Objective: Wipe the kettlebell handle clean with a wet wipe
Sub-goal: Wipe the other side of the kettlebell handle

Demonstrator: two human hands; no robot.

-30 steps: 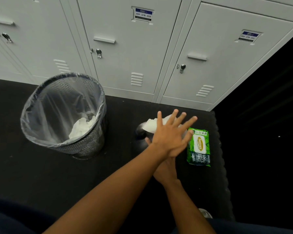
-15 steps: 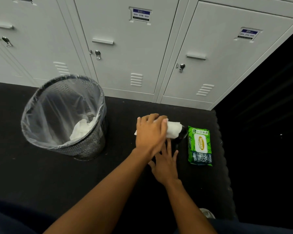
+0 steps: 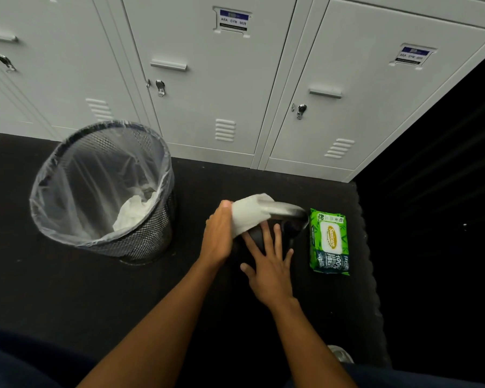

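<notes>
A black kettlebell (image 3: 289, 228) stands on the dark floor mat, its grey handle (image 3: 287, 209) arching across the top. A white wet wipe (image 3: 249, 212) is wrapped over the left end of that handle. My left hand (image 3: 217, 236) grips the wipe around the handle from the left side. My right hand (image 3: 269, 264) lies flat on the kettlebell's body just below, fingers straight and spread. Most of the bell's body is hidden under my hands.
A green wet-wipe pack (image 3: 329, 242) lies right of the kettlebell. A black mesh bin (image 3: 104, 189) with a clear liner and used wipes stands to the left. Grey lockers (image 3: 224, 88) line the back. The mat's edge (image 3: 361, 208) runs close on the right.
My left hand went from open above the wipe to gripping it on the handle, then slid to the handle's left end. My right hand has stayed on the bell's body.
</notes>
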